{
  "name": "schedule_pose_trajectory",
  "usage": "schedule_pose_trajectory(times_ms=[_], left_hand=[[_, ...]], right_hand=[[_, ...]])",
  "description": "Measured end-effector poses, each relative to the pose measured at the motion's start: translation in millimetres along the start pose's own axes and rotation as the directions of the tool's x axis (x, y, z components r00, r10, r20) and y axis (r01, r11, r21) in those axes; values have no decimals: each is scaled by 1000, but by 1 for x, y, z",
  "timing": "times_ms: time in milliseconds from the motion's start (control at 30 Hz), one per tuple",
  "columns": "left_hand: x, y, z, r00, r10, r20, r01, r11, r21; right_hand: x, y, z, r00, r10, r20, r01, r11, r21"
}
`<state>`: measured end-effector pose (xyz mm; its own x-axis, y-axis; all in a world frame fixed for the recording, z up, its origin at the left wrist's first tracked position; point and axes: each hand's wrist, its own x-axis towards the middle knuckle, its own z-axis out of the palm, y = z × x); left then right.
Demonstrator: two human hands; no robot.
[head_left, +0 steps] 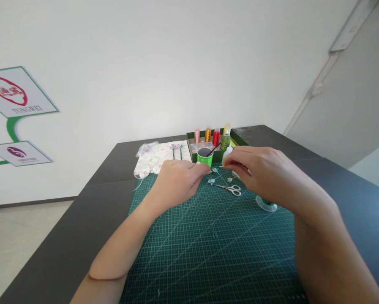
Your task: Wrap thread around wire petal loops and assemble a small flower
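My left hand (pixel 182 179) is raised over the cutting mat, its thumb and fingertips pinched together. Opposite it, my right hand (pixel 260 171) is also closed in a pinch, a short gap away. Whatever lies between the fingertips is too small to make out. Below and between the hands lie white-handled scissors (pixel 234 191), a pale blue flower piece (pixel 211 181) and a small whitish piece (pixel 230 180). Beneath my right wrist is a clear spool (pixel 267 204) with green thread, partly hidden. A white squeeze bottle (pixel 227 153) stands just behind the right fingers.
A green paper cup (pixel 205 158) with a dark stick stands beyond the hands. Behind it, a dark green box (pixel 189 141) holds several coloured thread spools. White paper (pixel 186 147) with two green-stemmed pieces lies left. The green gridded cutting mat (pixel 214 257) covers the dark table (pixel 97 211).
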<state>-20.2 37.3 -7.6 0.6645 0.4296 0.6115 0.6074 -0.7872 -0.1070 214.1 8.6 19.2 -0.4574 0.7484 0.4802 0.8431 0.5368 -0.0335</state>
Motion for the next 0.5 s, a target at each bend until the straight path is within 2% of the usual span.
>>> schedule_pose_trajectory(times_ms=[300, 500], left_hand=[[2, 10, 2, 993, -110, -34, 98, 964, -248], [4, 17, 0, 978, -189, -83, 138, 896, -422]], right_hand=[[-2, -7, -2, 967, -12, -253, 32, 997, 74], [-2, -10, -4, 941, -35, -337, 66, 995, 81]])
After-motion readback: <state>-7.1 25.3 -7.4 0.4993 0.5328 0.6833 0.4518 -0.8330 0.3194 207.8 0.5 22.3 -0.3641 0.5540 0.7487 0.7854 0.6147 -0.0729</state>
